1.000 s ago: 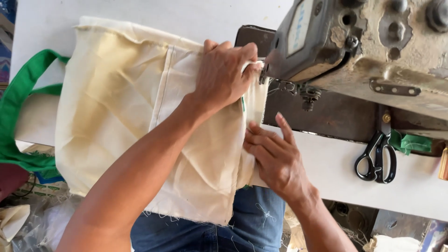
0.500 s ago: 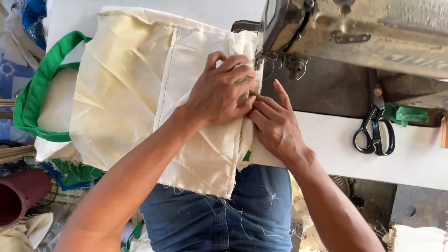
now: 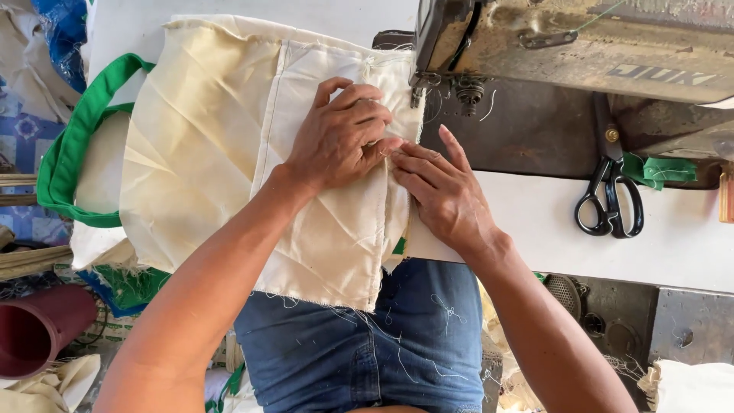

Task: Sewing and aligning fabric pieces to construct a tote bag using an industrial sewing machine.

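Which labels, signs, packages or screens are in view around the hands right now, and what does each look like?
Raised lettering badge: on the worn beige metal sewing machine, upper right, dark embossed characters on the arm's side.
No packages, paper signs or screens show anywhere else.

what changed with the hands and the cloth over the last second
The right hand slid up from the cloth's lower edge to lie beside the left hand, fingertips touching. The left hand now lies flat with its fingers curled. The cream cloth now reaches under the sewing machine head. Both hands stayed pressed on the cloth; the scissors stayed put on the table.
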